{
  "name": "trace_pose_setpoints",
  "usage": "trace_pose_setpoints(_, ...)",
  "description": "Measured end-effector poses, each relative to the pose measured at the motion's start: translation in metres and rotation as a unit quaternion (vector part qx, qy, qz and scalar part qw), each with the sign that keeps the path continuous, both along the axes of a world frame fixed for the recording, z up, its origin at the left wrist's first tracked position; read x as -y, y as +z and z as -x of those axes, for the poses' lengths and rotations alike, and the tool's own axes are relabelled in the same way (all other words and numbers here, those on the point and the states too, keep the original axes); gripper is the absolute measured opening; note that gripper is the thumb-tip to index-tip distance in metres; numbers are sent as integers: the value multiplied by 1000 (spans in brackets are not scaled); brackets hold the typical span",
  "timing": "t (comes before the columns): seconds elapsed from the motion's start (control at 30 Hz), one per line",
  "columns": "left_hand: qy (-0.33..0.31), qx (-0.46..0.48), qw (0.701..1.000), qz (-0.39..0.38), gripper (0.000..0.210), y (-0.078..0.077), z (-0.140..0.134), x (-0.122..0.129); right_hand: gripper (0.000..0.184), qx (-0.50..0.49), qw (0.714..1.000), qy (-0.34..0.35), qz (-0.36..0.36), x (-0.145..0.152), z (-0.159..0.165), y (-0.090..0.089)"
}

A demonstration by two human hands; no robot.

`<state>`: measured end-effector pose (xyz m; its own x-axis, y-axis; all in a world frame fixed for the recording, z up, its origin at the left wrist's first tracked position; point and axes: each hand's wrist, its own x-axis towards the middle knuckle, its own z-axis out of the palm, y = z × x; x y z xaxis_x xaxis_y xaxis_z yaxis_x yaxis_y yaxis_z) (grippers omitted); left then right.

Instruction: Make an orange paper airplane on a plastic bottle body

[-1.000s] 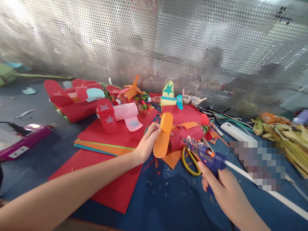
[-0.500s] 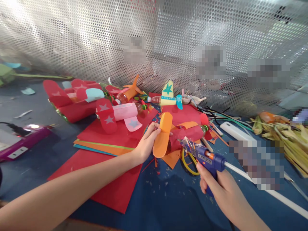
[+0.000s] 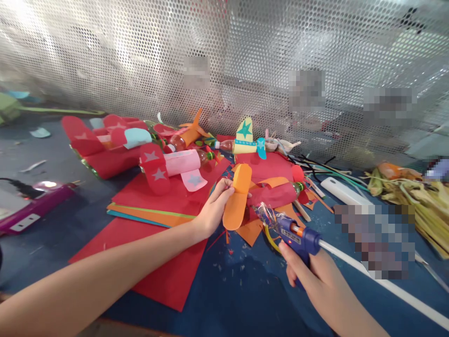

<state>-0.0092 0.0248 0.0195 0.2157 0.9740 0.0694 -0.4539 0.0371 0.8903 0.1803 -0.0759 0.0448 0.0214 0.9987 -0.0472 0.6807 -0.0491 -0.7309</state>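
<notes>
Your orange strip point(image 3: 235, 206) and blue glue gun point(image 3: 293, 233)
You hold the creased, round-ended strip tilted, near the gun's nozzle point(image 3: 266, 215).

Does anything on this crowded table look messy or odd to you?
Yes: the blue glue gun in the right hand has shiny, stringy strands bunched around its front end, a messy tangle on an otherwise neat tool. Small pale flecks are also scattered like litter over the blue tabletop.
</notes>
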Motion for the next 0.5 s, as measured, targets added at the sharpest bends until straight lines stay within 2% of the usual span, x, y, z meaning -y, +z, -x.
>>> trace_pose_setpoints(0.5,4,7,1000,14,23,2,0,0,47,17,1000,-16,-16,-4,-10,-1)
